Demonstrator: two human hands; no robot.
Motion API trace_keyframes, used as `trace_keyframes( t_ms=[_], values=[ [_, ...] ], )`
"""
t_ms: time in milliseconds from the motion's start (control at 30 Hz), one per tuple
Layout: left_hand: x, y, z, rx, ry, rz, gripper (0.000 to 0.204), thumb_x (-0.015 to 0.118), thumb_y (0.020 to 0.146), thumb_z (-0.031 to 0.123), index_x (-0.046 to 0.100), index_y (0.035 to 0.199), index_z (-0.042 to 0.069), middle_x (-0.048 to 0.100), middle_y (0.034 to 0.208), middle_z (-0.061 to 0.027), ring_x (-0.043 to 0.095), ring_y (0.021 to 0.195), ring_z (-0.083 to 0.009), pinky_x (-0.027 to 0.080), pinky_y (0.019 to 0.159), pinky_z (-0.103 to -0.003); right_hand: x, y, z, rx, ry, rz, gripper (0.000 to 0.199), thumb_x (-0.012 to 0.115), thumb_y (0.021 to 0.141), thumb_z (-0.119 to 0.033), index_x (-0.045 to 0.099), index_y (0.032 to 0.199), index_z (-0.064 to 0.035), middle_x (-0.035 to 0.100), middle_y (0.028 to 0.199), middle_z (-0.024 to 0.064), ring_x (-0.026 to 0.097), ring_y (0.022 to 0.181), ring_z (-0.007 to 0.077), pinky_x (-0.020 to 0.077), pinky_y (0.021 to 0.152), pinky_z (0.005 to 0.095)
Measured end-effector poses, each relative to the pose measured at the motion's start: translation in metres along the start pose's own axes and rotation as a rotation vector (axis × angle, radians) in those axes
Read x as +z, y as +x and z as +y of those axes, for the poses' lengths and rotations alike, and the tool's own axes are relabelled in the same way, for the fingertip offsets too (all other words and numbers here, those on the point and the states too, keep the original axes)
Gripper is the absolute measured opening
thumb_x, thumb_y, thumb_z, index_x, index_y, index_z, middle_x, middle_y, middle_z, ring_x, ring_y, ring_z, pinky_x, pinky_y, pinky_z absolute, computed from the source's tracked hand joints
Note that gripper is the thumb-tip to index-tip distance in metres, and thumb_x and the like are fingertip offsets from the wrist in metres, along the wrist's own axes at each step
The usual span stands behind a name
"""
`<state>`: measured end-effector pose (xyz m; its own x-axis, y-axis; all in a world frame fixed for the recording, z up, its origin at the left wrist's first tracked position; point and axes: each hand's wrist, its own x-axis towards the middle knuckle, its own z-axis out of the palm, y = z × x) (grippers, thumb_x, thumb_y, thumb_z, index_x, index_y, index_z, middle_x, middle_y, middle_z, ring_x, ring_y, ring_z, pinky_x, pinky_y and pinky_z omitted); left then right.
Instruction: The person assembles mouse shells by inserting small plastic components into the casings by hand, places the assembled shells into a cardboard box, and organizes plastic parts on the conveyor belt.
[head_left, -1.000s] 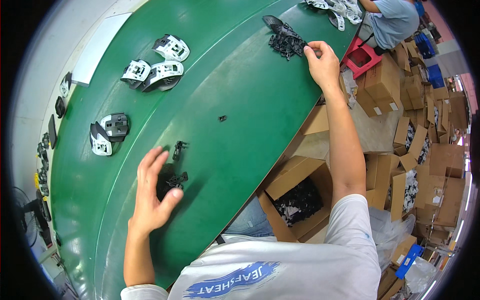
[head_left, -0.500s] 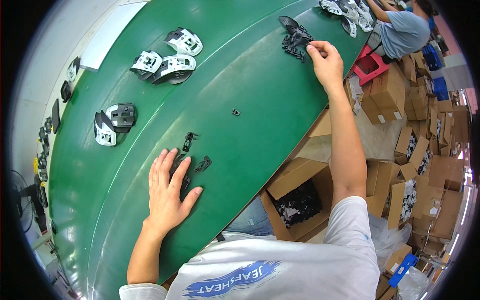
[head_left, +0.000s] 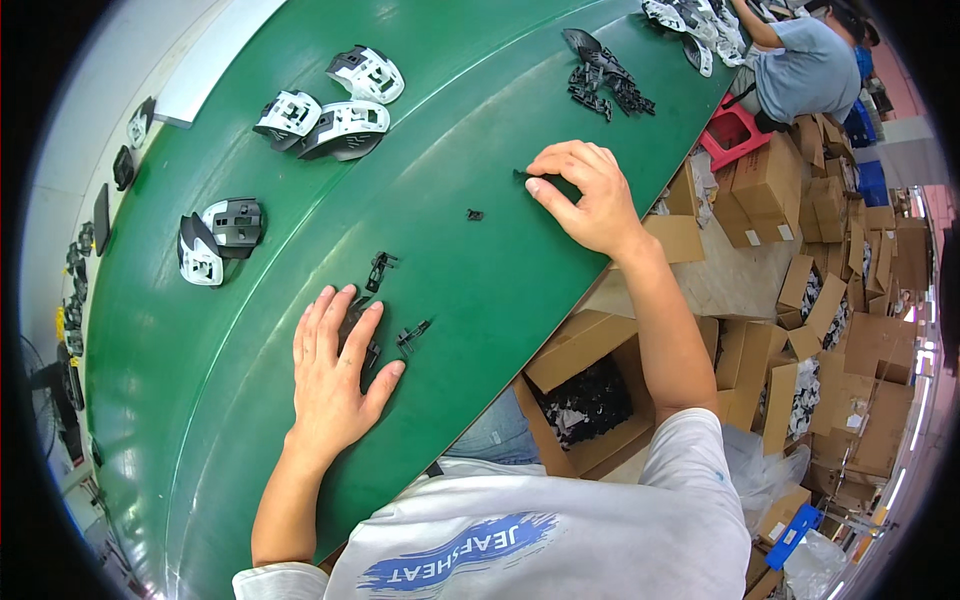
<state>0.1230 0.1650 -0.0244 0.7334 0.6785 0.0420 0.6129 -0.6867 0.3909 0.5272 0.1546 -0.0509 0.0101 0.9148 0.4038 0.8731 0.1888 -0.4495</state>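
Right hand (head_left: 597,205): narrow, thumb and index curled in a pinch on a small black part (head_left: 520,176). Only its tip pokes out past the fingertips; rest is hidden, so can't tell how secure the grip is.

Left hand (head_left: 338,395): wide, palm down, fingers spread over a dark molded part (head_left: 352,318) that shows between the fingers. Can't tell if it's pressing or just covering.

Loose bits around it: black bracket (head_left: 380,271) just past the left fingertips, black clip (head_left: 412,337) just right of the left hand, tiny black piece (head_left: 475,214) between the hands. Black parts pile (head_left: 608,82) is beyond the right hand, well apart from it. Black-and-white mouse shells (head_left: 345,115) sit beyond the left hand, plus a shell pair (head_left: 220,235) farther left.

Risks, my read:
- Pinch is on something small. Slack fingertips = drop. Right hand is near the counter (head_left: 440,160) edge, so a bounce could reach the floor or the cardboard box (head_left: 580,345) below the right forearm, where it'd be lost among dark scrap-like bits.
- Left hand hides its part; a careless sweep could knock the bracket or clip away.
- Tiny piece sits alone between the hands; easy to brush off or miss.
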Motion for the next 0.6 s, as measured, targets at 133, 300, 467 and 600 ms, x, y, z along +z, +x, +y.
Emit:
trace_keyframes(
  t_ms=[133, 300, 467, 600],
  values=[
    [0.002, 0.003, 0.002, -0.019, -0.02, 0.011, 0.076, 0.081, 0.087, 0.029, 0.053, 0.155, 0.01, 0.04, 0.165, -0.0214, 0.036, 0.154, -0.0445, 0.026, 0.126, -0.059, -0.002, 0.002, 0.002, 0.001, 0.126, -0.001, 0.021, 0.079, 0.092, -0.023, 0.077, 0.111, -0.014, 0.073, 0.119, 0.005, 0.067, 0.111, 0.026, 0.0484, 0.099, 0.0424],
    [0.003, 0.008, 0.004, -0.017, -0.018, 0.005, 0.077, 0.081, 0.087, 0.029, 0.051, 0.155, 0.009, 0.039, 0.165, -0.0211, 0.036, 0.154, -0.0445, 0.027, 0.126, -0.059, -0.007, 0.016, 0.06, 0.19, -0.292, 0.429, 0.028, 0.077, 0.093, -0.027, 0.076, 0.119, -0.0146, 0.07, 0.125, 0.0095, 0.064, 0.119, 0.0336, 0.0473, 0.105, 0.0478],
    [0.006, 0.011, 0.003, -0.013, -0.009, 0.024, 0.072, 0.081, 0.088, 0.029, 0.055, 0.152, 0.009, 0.042, 0.164, -0.0204, 0.038, 0.152, -0.045, 0.029, 0.124, -0.058, -0.008, 0.022, 0.088, 0.41, -0.337, 0.378, 0.033, 0.077, 0.094, -0.027, 0.076, 0.125, -0.0158, 0.068, 0.125, 0.0105, 0.065, 0.117, 0.0317, 0.0483, 0.106, 0.0459],
    [0.007, 0.016, 0.003, -0.034, -0.016, 0.028, 0.068, 0.08, 0.088, 0.028, 0.058, 0.149, 0.01, 0.044, 0.162, -0.0206, 0.039, 0.151, -0.0448, 0.03, 0.123, -0.058, -0.004, 0.024, 0.085, 0.384, -0.425, 0.39, 0.031, 0.075, 0.094, -0.024, 0.077, 0.125, -0.0205, 0.065, 0.131, 0.009, 0.06, 0.123, 0.0318, 0.0443, 0.108, 0.048]
  ],
)
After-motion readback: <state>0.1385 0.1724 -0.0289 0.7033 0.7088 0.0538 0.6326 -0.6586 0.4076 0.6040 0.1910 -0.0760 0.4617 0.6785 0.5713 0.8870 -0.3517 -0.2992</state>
